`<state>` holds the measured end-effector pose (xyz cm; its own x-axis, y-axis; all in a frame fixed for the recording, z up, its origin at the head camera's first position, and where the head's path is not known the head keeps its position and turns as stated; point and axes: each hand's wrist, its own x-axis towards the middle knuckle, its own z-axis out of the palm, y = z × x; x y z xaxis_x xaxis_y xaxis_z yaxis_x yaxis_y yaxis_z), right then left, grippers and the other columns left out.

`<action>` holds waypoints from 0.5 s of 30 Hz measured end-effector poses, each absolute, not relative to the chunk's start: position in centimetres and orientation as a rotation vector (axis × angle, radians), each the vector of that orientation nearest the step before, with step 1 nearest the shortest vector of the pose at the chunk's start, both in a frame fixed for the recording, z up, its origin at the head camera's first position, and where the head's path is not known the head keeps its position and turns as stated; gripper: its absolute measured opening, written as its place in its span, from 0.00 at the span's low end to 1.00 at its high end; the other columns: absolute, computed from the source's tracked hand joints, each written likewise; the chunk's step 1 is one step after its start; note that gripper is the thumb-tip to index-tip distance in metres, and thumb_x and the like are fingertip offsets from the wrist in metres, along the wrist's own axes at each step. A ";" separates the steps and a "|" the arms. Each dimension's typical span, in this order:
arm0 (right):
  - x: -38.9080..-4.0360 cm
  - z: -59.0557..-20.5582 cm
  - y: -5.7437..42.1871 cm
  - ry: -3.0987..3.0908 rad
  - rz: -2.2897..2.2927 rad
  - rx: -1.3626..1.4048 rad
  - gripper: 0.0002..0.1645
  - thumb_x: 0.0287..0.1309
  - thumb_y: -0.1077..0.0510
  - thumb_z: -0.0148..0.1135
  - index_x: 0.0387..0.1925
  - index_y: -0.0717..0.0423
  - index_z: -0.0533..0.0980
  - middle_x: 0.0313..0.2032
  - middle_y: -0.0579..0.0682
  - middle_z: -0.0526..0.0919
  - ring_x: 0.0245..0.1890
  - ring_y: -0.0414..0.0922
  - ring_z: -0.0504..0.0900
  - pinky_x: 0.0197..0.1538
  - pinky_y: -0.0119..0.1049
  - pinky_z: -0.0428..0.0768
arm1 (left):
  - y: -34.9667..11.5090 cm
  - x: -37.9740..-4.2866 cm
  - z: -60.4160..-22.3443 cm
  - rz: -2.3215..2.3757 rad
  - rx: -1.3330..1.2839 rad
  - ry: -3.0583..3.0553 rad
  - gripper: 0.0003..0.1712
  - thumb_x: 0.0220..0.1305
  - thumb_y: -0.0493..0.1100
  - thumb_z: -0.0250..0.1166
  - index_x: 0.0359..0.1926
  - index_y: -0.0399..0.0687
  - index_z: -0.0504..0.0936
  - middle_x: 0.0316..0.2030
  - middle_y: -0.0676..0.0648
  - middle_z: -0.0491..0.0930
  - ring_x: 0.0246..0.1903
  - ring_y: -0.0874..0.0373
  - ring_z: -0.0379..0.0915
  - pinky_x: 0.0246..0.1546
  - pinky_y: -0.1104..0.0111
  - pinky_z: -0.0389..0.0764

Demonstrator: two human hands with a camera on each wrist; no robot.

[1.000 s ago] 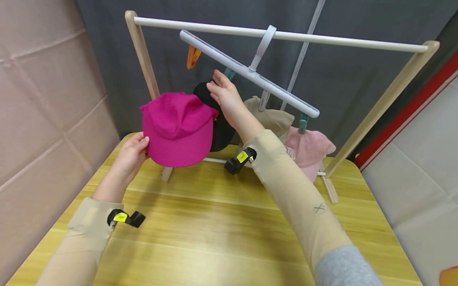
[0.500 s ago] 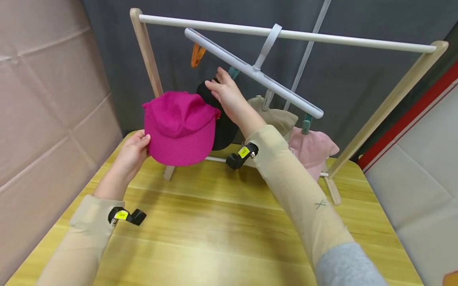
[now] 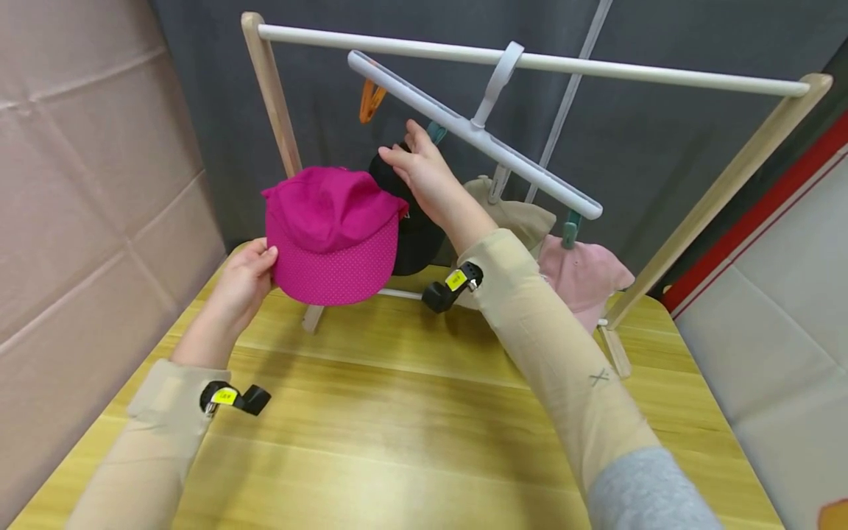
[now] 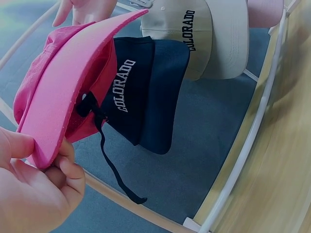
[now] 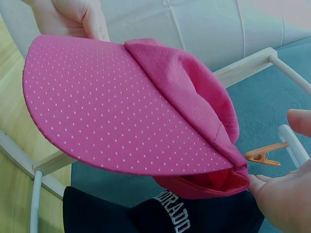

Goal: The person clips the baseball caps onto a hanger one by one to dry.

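My left hand (image 3: 244, 276) pinches the edge of a magenta cap's (image 3: 331, 228) dotted brim between thumb and fingers, holding it above the table. In the left wrist view a black strap (image 4: 109, 160) dangles from that cap. Fingers extended and thumb apart, my right hand (image 3: 430, 177) is beside the cap's far side, in front of a black cap (image 3: 417, 246) lettered COLORADO. A teal clip (image 3: 436, 132) shows just behind its fingertips. From the left end of a white hanger (image 3: 530, 173) hangs an orange clip (image 5: 265, 158) with no cap in it.
The hanger hooks over the white rail (image 3: 424, 50) of a wooden rack standing on the table (image 3: 371, 412). A beige cap (image 3: 523, 221) and a light pink cap (image 3: 583, 276) hang from clips on its right half. A grey curtain (image 3: 662, 162) stands behind.
The head view has shifted slightly, so the rack sits a little further right. My right thumb spreads further from its fingers. The magenta cap stays in my left hand at nearly the same place.
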<state>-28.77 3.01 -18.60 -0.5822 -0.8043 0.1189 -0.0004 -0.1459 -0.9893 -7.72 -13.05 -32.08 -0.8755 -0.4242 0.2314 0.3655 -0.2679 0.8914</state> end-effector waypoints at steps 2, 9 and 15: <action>-29.0 -18.5 3.0 1.550 -1.788 -0.914 0.46 0.58 0.61 0.55 0.69 0.47 0.38 0.68 0.42 0.40 0.63 0.36 0.53 0.58 0.26 0.59 | -13.0 -7.8 -32.1 -2.170 0.069 -1.499 0.07 0.69 0.37 0.43 0.37 0.44 0.69 0.30 0.51 0.73 0.32 0.62 0.70 0.35 0.71 0.66; -29.4 -18.3 2.7 1.566 -1.764 -0.925 0.48 0.58 0.61 0.56 0.69 0.46 0.37 0.68 0.40 0.41 0.63 0.35 0.52 0.58 0.25 0.58 | -12.7 -8.0 -32.0 -2.160 0.070 -1.506 0.07 0.69 0.36 0.42 0.36 0.43 0.68 0.29 0.51 0.72 0.32 0.62 0.69 0.34 0.72 0.66; -29.4 -18.2 2.3 1.557 -1.755 -0.943 0.48 0.57 0.61 0.56 0.69 0.46 0.36 0.68 0.41 0.41 0.63 0.35 0.52 0.58 0.24 0.57 | -12.5 -7.8 -31.9 -2.156 0.080 -1.510 0.07 0.69 0.37 0.42 0.37 0.43 0.67 0.29 0.52 0.72 0.31 0.63 0.69 0.34 0.71 0.66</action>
<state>-29.38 2.30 -18.21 -0.5651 -0.8168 0.1165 -0.0186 -0.1285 -0.9915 -7.83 -12.54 -31.95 -0.8719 -0.4309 0.2325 0.3657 -0.2575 0.8944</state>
